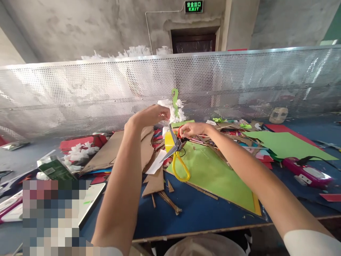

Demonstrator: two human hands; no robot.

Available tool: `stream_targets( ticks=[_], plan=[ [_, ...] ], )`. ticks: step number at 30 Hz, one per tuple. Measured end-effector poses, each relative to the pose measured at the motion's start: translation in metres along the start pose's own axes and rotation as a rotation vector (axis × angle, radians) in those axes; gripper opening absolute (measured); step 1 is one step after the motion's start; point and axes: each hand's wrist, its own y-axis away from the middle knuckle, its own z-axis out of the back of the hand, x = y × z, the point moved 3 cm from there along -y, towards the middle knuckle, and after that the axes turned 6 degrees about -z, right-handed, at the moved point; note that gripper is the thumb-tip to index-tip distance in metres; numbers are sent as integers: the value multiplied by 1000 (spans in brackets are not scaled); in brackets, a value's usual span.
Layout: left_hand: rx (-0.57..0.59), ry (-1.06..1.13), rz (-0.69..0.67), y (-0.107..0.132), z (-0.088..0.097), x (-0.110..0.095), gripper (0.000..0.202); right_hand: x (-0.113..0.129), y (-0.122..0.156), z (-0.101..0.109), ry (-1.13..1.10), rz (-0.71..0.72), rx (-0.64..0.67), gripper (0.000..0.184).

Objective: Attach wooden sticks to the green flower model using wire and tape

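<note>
My left hand (153, 115) is raised above the table with its fingers pinched on a white paper flower (172, 110) that has a green hook-shaped stem (175, 97). My right hand (193, 129) reaches across lower down and grips the red handle of a pair of scissors (173, 147); the blades point down and left, and a yellow loop handle (181, 169) hangs below. Both hands are over a large light-green card sheet (210, 170) lying on the blue table (197, 213).
Brown cardboard scraps (128, 149) and paper offcuts litter the middle. White paper flowers (78, 151) and a green box (54, 169) lie left. A pink glue gun (306, 172) and a green sheet (285, 144) lie right. A perforated metal screen (239, 81) backs the table.
</note>
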Motion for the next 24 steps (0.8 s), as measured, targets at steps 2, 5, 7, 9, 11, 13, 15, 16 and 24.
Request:
stream_targets(
  ticks=[2,5,7,9,11,13,15,16,24],
  plan=[
    [17,-38,-1,0,4,-4,17,-2,-1,0,24,-25,-22,14],
    [38,-44,10,0,7,-8,17,-9,-4,2,49,-56,-46,18],
    [52,-50,25,1,8,-10,18,-12,-5,3,54,-66,-56,20],
    [62,-56,32,2,10,-12,19,-14,-6,3,55,-68,-61,21],
    [72,-47,22,5,12,-16,22,-13,-6,4,57,-65,-58,22],
    [70,-35,24,8,17,-20,24,-13,-5,4,70,-70,-57,23],
    [47,-39,61,11,23,-21,23,-14,-4,4,87,-88,-66,24],
    [33,-49,86,13,27,-21,22,-15,-4,5,87,-95,-74,24],
    [8,-91,106,15,34,-29,15,-15,-7,7,49,-81,-73,27]
  ],
)
